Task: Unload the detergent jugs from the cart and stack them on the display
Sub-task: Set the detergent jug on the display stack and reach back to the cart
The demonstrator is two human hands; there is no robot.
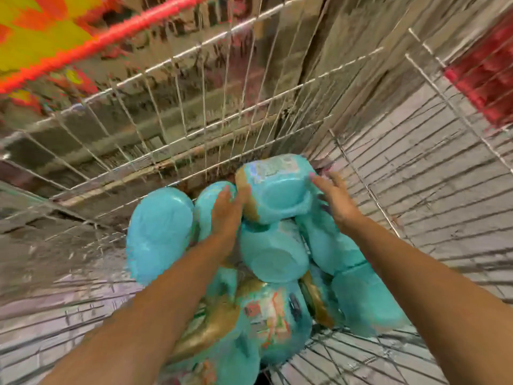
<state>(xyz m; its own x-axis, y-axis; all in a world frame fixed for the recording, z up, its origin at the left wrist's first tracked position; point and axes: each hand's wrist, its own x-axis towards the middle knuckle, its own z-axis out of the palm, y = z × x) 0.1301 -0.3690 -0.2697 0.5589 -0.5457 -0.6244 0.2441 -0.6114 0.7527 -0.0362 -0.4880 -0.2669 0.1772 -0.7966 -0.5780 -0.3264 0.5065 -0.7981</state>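
Observation:
Several turquoise detergent jugs lie piled in a wire shopping cart (pixel 172 151), most with their bases towards me. The topmost jug (pixel 277 187) sits tilted at the far end of the pile, its label side up. My left hand (pixel 227 215) is pressed against that jug's left side, its fingers lying along the jug. My right hand (pixel 334 197) touches its right side, fingers fairly straight and spread over the edge. Below it lie another jug (pixel 273 251), one at the left (pixel 159 232) and one with a gold label near me (pixel 263 323). The picture is blurred.
The cart's wire walls rise on the left, far side and right (pixel 416 190), close round the pile. A red cart handle bar (pixel 111 40) crosses the upper left. Yellow and red packaging (pixel 33 29) shows beyond it, and red goods (pixel 488 76) at the upper right.

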